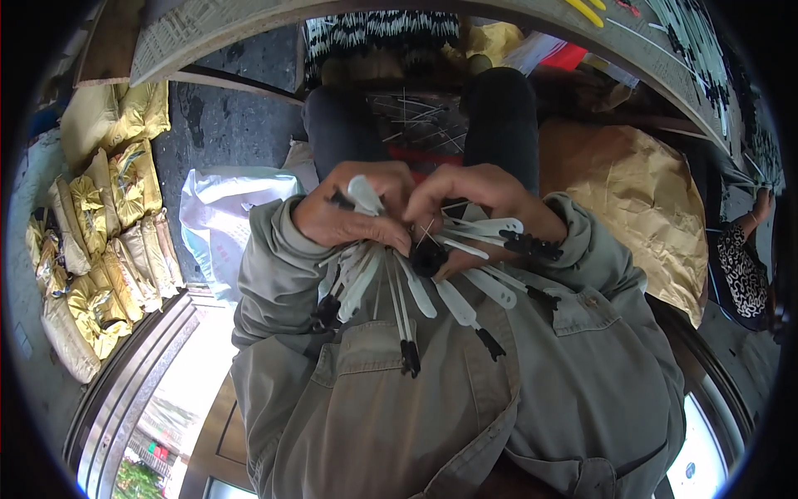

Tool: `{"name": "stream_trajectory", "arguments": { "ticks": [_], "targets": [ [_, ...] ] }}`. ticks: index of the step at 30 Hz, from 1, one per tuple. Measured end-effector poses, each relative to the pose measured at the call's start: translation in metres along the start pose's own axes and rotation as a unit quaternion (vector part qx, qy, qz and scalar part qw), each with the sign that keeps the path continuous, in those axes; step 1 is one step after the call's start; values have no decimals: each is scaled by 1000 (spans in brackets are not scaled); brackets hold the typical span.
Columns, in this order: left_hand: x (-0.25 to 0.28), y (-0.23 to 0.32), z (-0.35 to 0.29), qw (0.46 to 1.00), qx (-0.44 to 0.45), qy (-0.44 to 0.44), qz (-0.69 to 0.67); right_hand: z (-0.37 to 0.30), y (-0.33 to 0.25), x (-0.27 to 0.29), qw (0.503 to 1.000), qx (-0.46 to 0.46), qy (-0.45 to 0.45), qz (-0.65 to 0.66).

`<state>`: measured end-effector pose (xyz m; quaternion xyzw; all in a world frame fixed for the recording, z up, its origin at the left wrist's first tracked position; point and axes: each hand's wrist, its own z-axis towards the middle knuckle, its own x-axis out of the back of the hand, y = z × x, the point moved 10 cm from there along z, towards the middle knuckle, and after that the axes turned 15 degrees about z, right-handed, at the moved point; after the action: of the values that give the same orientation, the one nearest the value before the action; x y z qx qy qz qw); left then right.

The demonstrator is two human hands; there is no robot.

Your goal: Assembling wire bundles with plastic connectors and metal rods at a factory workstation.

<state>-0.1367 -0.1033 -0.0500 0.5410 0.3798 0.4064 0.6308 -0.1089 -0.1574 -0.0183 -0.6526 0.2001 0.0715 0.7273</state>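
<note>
Both hands, left hand (353,212) & right hand (478,204), grip a fan of white plastic strips w/ black tips (416,291); long axes splay toward the torso, probably.

Dark grey concrete floor (220,125), mottled, stained. Left side: heap of yellow and cream sacks (108,224) lying on it, stacked close, touching one another. Near middle-left: white plastic bag (220,216) crumpled on floor, just beside sacks. Right: large crumpled brown paper sack (640,200) spread on ground. Far edge: curved woven table (249,25) with thin white and black strips (706,50) laid across right end.
</note>
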Motion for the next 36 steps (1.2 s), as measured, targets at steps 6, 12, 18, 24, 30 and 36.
{"name": "stream_trajectory", "arguments": {
  "ticks": [6, 12, 18, 24, 30, 36],
  "targets": [
    [9, -19, 5, 995, 83, 1, -63, 5, -6, -1, 999, -13, -28, -19],
    [103, 59, -71, 793, -4, 501, 345, 7, 0, 35, 985, -3, 169, 10],
    [14, 85, -94, 800, -66, 524, 284, 35, -14, 26, 976, 56, 209, -33],
    [-8, 68, -80, 729, 75, 516, 443, 23, -2, 13, 963, 126, 237, 0],
    [-24, 76, -75, 636, 24, 547, 544, 7, -2, 8, 974, 39, 224, 1],
    [-27, 72, -73, 672, -27, 580, 459, 5, 17, 4, 983, -35, 180, 20]
  ]
}}
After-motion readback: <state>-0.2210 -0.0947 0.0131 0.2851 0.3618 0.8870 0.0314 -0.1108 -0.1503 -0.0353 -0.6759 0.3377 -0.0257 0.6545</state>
